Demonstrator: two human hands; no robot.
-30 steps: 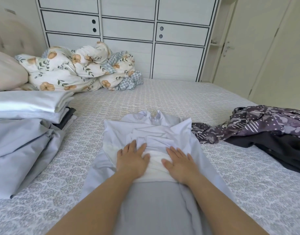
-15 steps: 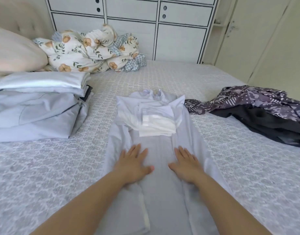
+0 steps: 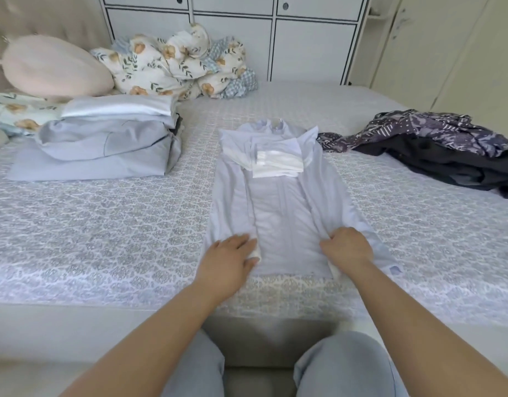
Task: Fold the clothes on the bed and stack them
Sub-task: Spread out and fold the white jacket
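A pale blue shirt lies lengthwise on the bed, sides folded in, collar pointing away. At its near hem, the left hand lies on the left corner with fingers nearly straight, while the right hand curls its fingers round the right corner. A folded stack sits to the left, well apart. A dark pile lies to the right, its patterned edge just beside the shirt's shoulder. A quilt and pillow lie by the headboard.
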